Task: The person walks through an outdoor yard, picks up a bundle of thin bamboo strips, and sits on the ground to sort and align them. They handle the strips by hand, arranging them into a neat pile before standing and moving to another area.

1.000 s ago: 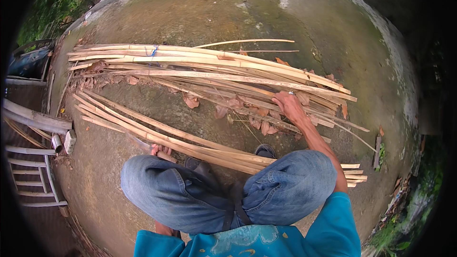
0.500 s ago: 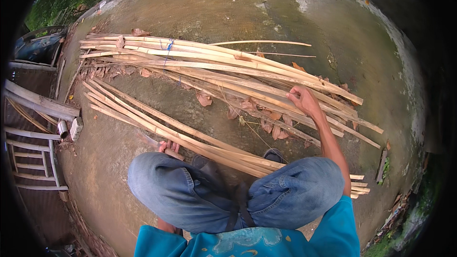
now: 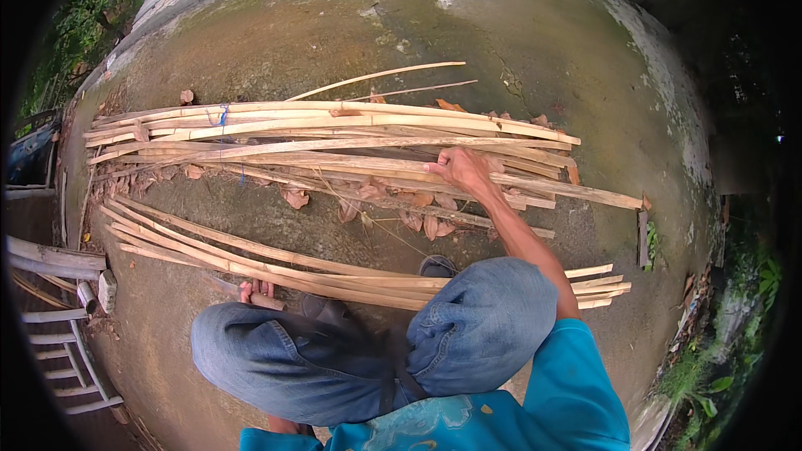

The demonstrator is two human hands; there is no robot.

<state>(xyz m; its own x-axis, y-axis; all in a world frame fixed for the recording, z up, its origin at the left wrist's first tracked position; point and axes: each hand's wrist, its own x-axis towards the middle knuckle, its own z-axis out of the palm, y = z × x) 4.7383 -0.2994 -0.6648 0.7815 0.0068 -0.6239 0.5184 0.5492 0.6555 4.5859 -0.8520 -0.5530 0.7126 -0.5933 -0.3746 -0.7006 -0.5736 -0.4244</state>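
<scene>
Moss-stained concrete ground: one long, pale split-bamboo strip juts past its neighbours

The landmark is the smaller bundle of curved, pale bamboo strips, lying across the concrete in front of the person and passing behind the right knee. Beyond it lies the larger pile of split bamboo with a blue tie, and dry brown leaves are scattered between the two.

Half a second ago the right hand shows curled fingertips over the larger pile; now its thumb lies along the long strip, with the fingers apparently clamped on it. The strip reaches further beyond the pile's right-hand ends than it did, which suggests it is being singled out from the rest.

On the near side of the smaller bundle, the left hand is unchanged, its fingers wrapped around the brown handle of a knife-like tool; the blade is too indistinct to describe.
</scene>
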